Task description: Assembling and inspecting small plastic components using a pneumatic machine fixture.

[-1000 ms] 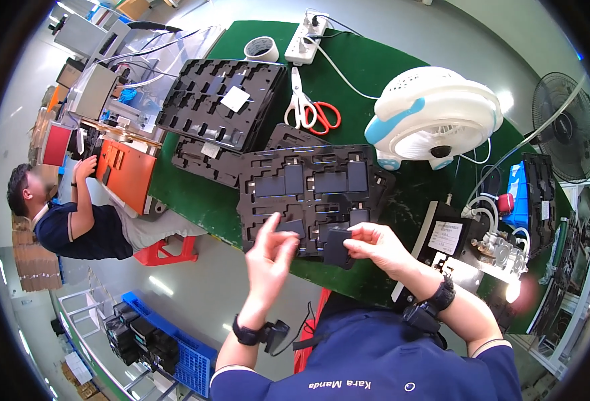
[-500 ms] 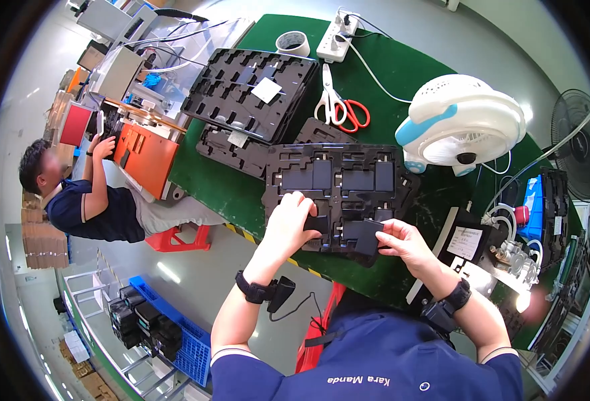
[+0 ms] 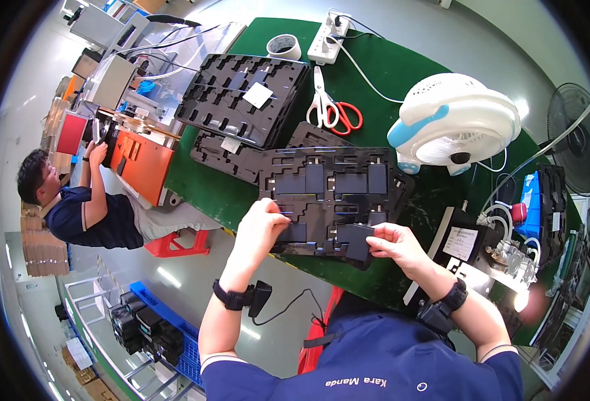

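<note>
From where I stand, the right hand (image 3: 398, 248) pinches a dark block (image 3: 357, 242) by its right edge, thumb and fingertips together, over the near edge of the black tray (image 3: 295, 200); I can't tell whether the block's underside touches the tray. The left hand (image 3: 258, 228) has its fingers bunched at the end of a second block (image 3: 296, 232), in the tray's near left part; whether they grip it or only rest there, I can't tell. More blocks (image 3: 315, 179) lie in the far recesses, and the tray is on the green table (image 3: 383, 282). To handle this well, I'd keep the right-hand pinch light and near the edge, so the block's outline stays visible against the recesses. I'd hold it level, clear of the small block (image 3: 377, 218) just beyond those fingertips, since a tilted corner could catch. The left fingers might best steady their block without pressing down on the tray.
</note>
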Demonstrator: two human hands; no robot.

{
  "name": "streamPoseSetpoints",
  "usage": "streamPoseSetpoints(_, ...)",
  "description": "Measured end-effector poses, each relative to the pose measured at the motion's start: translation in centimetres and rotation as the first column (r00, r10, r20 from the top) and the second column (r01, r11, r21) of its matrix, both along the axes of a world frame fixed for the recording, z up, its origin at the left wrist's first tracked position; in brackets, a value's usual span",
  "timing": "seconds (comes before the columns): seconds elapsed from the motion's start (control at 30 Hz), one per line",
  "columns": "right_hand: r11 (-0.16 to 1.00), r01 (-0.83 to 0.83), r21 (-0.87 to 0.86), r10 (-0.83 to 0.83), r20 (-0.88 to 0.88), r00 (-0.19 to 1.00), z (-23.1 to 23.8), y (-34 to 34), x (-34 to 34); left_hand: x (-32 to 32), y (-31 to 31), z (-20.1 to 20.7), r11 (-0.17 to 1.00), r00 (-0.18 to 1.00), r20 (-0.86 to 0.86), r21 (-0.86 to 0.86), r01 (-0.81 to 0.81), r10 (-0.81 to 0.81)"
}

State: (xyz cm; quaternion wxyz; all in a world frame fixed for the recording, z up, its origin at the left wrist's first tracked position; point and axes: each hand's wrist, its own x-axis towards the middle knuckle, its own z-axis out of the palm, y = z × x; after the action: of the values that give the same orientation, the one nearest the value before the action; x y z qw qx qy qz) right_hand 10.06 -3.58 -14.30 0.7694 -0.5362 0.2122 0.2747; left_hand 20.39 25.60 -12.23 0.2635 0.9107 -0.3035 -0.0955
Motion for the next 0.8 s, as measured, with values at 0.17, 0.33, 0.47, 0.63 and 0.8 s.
streamPoseSetpoints(0.17,0.998,-0.047,0.037,0.046,0.028,0.999,0.5,1.0,0.4,-3.1,-3.2,3.6,0.964,0.971,-0.118,-0.139,-0.226,0.21)
streamPoseSetpoints(0.33,0.989,-0.137,0.062,0.136,0.02,0.99,0.9,2.5,0.1,-6.3,-5.5,1.1,0.824,0.491,-0.87,-0.248,-0.509,0.041)
streamPoseSetpoints(0.47,0.976,-0.074,-0.204,0.113,0.187,0.976,0.3,1.7,-0.4,-3.9,-3.5,0.1,0.822,0.619,-0.743,-0.172,-0.543,0.254)
streamPoseSetpoints(0.63,0.895,0.271,-0.355,-0.163,0.305,0.938,0.0,-0.6,0.8,-2.8,-3.9,-0.5,0.735,0.531,-0.777,-0.133,-0.665,0.34)
streamPoseSetpoints(0.8,0.912,0.314,-0.264,-0.261,0.22,0.94,-1.3,-1.4,0.0,-3.0,-4.3,-1.1,0.805,0.677,-0.604,-0.095,-0.585,0.42)
